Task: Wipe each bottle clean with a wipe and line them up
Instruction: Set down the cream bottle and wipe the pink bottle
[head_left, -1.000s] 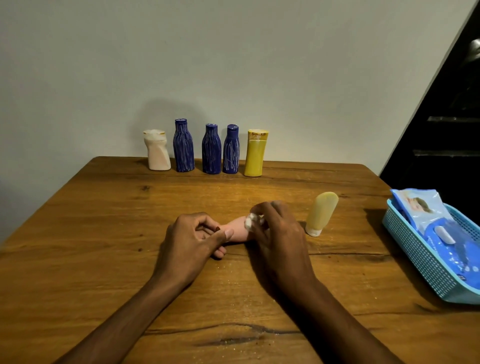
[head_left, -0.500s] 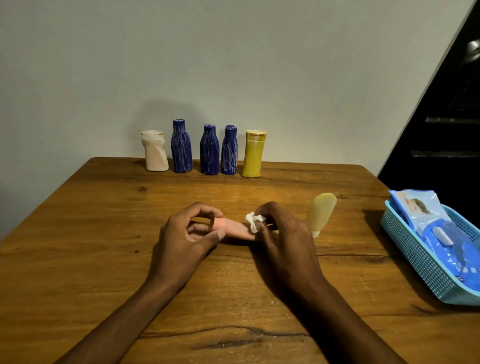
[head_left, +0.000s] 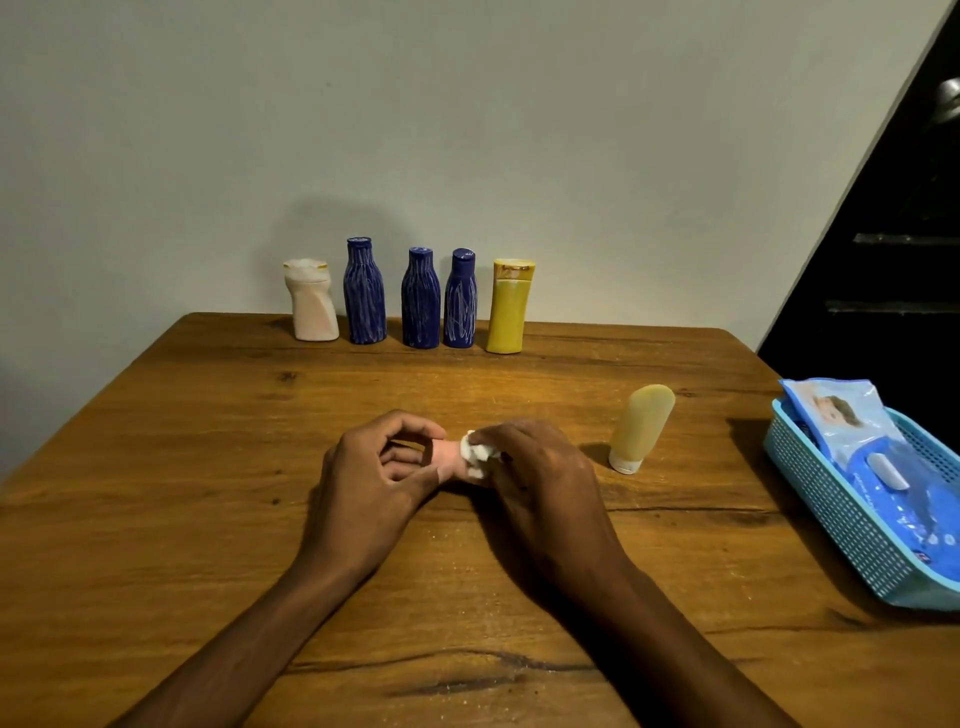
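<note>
Hands meet mid-frame: left hand (head_left: 374, 478) grips a pink bottle (head_left: 445, 457); right hand (head_left: 540, 478) pinches a white wipe (head_left: 475, 454) against it. Five bottles (head_left: 421, 304) line the desk's (head_left: 208, 519) far edge; a yellow tube (head_left: 641, 427) stands right.

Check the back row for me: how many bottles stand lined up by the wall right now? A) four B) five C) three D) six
B: five stand there, the cream bottle, three blue bottles and the yellow bottle.
</note>
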